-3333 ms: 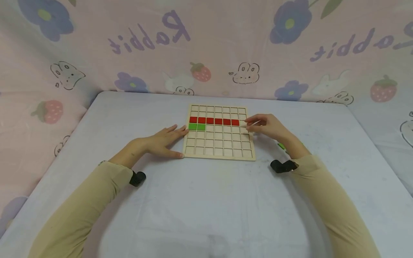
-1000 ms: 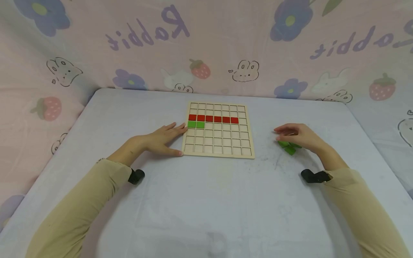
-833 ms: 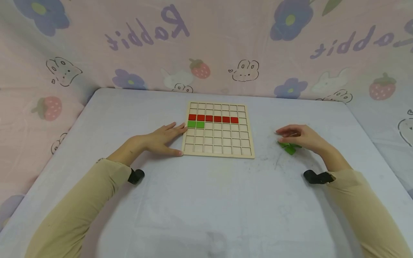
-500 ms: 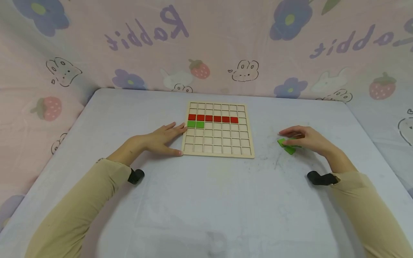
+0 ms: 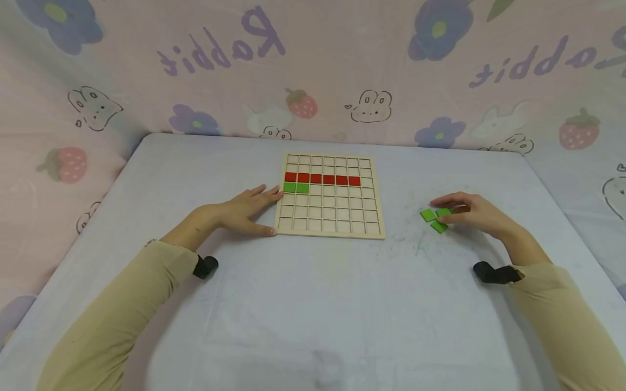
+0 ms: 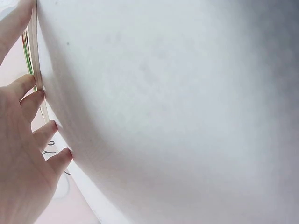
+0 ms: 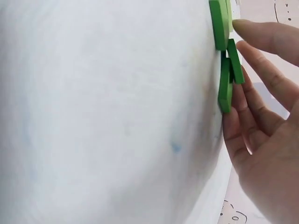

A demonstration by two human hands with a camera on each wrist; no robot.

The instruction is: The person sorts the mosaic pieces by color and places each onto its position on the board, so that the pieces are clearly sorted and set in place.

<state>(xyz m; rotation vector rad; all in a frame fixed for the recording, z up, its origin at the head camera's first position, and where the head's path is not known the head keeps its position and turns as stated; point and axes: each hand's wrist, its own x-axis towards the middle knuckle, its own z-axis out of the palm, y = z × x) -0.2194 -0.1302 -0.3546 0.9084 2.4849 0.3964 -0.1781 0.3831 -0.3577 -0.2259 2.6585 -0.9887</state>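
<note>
touching left edge of square pale-wooden grid board (image 5: 330,201) with left hand (image 5: 238,213), fingers spread; poised with right hand (image 5: 478,215), thumb and fingertips apart, at loose square green tiles (image 5: 427,215) right of board.

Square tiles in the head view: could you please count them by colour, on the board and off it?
Red tiles on the wooden grid board: 6
Green tiles on the board: 2
Loose green tiles on the white table: 3
Total visible: 11
</note>
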